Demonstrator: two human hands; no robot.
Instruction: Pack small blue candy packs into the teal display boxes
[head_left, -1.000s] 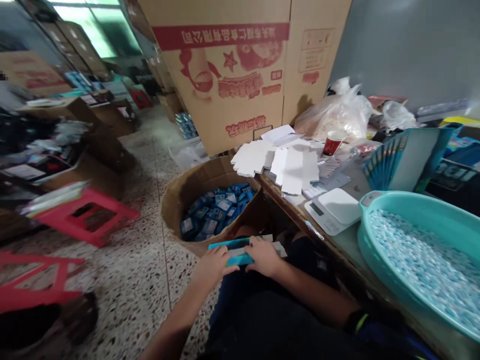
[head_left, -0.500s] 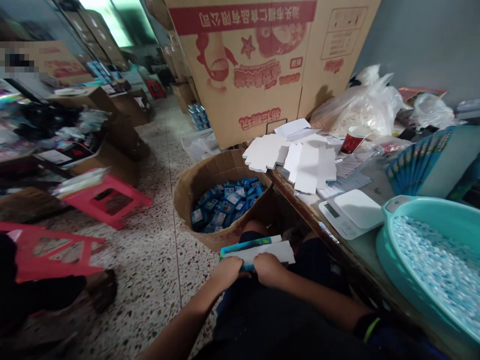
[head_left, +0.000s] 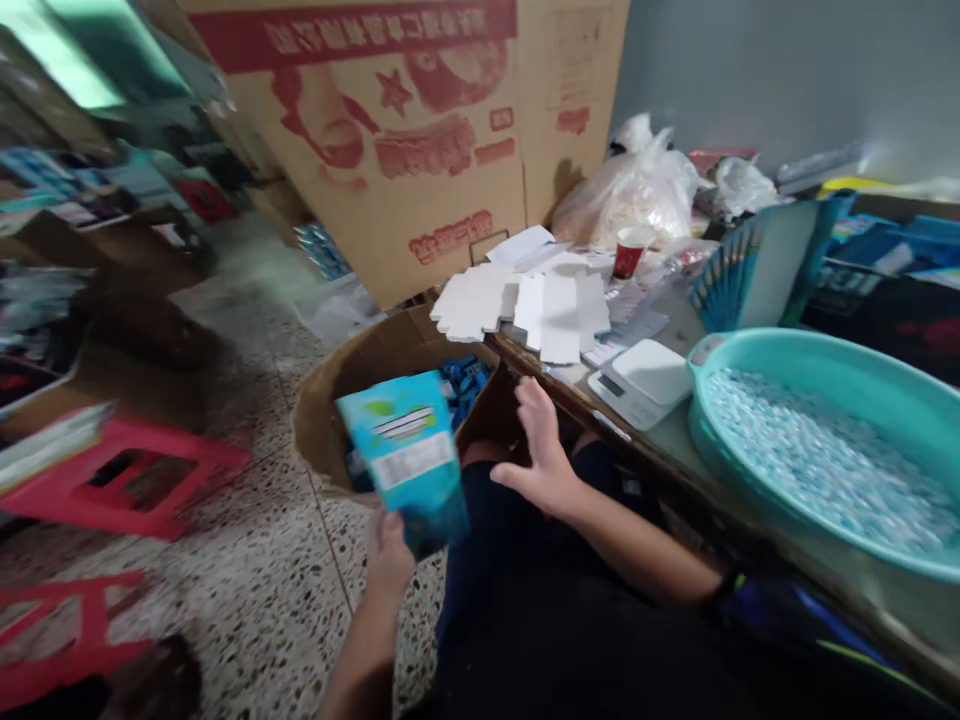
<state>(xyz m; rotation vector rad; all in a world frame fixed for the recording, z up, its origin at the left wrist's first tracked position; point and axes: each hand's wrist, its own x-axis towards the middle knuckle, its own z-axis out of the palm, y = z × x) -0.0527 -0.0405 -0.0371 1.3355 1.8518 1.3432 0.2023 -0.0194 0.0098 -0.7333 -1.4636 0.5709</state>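
Head cam looked forward-down, close over left hand (head_left: 390,555) and right hand (head_left: 546,462); carton (head_left: 442,215) at 11 o'clock, basin (head_left: 847,365) at 3.

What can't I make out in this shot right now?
All in the head view:
Fine print on the blue package in the left hand: motion blur.
Many small blue boxes in the carton: hidden behind that package.
Reading on the white scale: too small.
Teal basin's right end: cut off by the edge.

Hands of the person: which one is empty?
The right hand: its fingers are spread and hold nothing. The left hand holds the blue pack.
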